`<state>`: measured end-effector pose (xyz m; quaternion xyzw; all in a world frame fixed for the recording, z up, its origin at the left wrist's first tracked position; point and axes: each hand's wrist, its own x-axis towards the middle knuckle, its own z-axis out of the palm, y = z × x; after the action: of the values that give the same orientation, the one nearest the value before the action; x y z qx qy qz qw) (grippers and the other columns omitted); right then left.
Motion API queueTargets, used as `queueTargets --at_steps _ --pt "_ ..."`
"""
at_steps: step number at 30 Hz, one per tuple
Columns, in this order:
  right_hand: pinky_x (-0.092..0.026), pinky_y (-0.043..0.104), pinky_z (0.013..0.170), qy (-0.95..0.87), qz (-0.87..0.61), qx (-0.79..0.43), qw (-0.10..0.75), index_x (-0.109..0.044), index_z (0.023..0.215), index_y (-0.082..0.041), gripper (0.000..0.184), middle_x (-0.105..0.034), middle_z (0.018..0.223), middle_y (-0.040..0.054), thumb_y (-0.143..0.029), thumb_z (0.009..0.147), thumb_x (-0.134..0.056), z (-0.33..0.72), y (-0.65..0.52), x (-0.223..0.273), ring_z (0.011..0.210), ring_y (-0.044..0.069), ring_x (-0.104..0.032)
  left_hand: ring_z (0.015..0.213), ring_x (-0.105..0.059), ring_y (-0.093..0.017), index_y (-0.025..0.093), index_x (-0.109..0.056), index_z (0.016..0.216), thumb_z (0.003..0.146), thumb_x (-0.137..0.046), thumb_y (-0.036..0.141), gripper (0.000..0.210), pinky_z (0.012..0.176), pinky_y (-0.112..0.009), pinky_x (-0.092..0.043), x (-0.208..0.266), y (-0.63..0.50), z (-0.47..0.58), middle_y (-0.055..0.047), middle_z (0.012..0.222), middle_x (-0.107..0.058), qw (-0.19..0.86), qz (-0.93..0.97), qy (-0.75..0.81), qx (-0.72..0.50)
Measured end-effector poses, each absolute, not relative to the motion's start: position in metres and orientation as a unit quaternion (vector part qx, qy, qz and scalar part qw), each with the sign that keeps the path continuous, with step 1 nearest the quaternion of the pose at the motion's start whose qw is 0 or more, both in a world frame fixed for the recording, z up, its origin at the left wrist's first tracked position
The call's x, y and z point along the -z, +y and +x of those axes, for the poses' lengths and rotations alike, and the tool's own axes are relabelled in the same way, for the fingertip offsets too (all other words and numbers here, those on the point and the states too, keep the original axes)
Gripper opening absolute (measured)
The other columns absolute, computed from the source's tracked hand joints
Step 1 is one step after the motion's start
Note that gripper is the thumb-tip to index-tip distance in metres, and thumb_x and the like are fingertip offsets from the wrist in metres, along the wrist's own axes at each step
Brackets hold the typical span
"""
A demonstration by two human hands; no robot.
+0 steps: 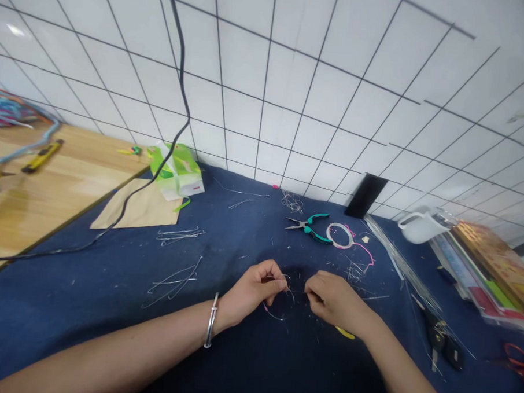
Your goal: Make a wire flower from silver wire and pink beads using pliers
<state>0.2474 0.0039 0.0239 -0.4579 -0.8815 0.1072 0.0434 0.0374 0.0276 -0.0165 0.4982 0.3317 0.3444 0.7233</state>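
Between finger and thumb, my left hand (255, 290) pinches a thin wire loop (276, 318) with a small pink spot on its left side. A short stretch of wire runs from there toward my right hand (330, 298), whose fingers are closed in a pinch around its far end. Under my right wrist a yellow handle (345, 333) pokes out, the rest of it hidden. Beyond the hands lie needle-nose pliers (306, 224) with teal handles, jaws apart. Touching their handle end is a white ring (340, 236) with pink cord.
Bent wire pieces (180, 234) lie at the left and a wire tangle (292, 201) at the back. On the right are long straight wires (385, 245), keys (438, 343), a white mug (423, 227) and stacked books (489, 258). A black cable (181, 60) hangs down across the left side.
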Motion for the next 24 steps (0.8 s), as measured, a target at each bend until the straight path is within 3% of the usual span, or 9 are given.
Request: queueTargets --at_steps 4,11,18,24 --pt "-0.036 0.025 0.065 -0.873 -0.454 -0.137 0.113 -0.052 0.079 -0.018 0.014 -0.055 0.072 0.0002 -0.008 0.075 -0.043 0.251 0.005 -0.020 0.069 0.013 -0.048 0.049 -0.043 -0.006 0.015 -0.051 0.074 0.076 -0.058 0.027 0.015 0.049 -0.020 -0.035 0.015 0.028 0.038 0.002 0.067 -0.052 0.717 0.503 0.334 -0.347" --pt "-0.037 0.022 0.059 -0.806 -0.510 -0.232 0.191 -0.054 0.074 -0.020 0.015 -0.054 0.066 -0.0021 -0.008 0.072 -0.045 0.248 0.007 -0.019 0.061 0.010 -0.048 0.051 -0.045 -0.004 0.015 -0.050 0.073 0.075 -0.059 0.028 0.016 0.047 -0.019 -0.036 0.019 0.029 0.040 -0.003 0.087 -0.058 0.732 0.498 0.335 -0.321" --pt "-0.037 0.020 0.050 -0.687 -0.585 -0.363 0.235 -0.057 0.073 -0.020 0.009 -0.054 0.061 -0.0040 -0.015 0.071 -0.050 0.245 0.003 -0.024 0.053 0.008 -0.047 0.045 -0.043 -0.004 0.015 -0.049 0.074 0.075 -0.059 0.025 0.014 0.043 -0.017 -0.032 0.017 0.029 0.042 0.004 0.063 -0.054 0.724 0.526 0.341 -0.287" --pt "-0.040 0.020 0.049 -0.562 -0.574 -0.515 0.299 -0.057 0.075 -0.017 0.005 -0.059 0.063 -0.0017 -0.020 0.072 -0.054 0.241 0.002 -0.028 0.054 0.008 -0.051 0.046 -0.044 -0.004 0.016 -0.048 0.074 0.073 -0.061 0.024 0.016 0.045 -0.018 -0.035 0.018 0.030 0.041 0.003 0.068 -0.055 0.747 0.530 0.308 -0.259"
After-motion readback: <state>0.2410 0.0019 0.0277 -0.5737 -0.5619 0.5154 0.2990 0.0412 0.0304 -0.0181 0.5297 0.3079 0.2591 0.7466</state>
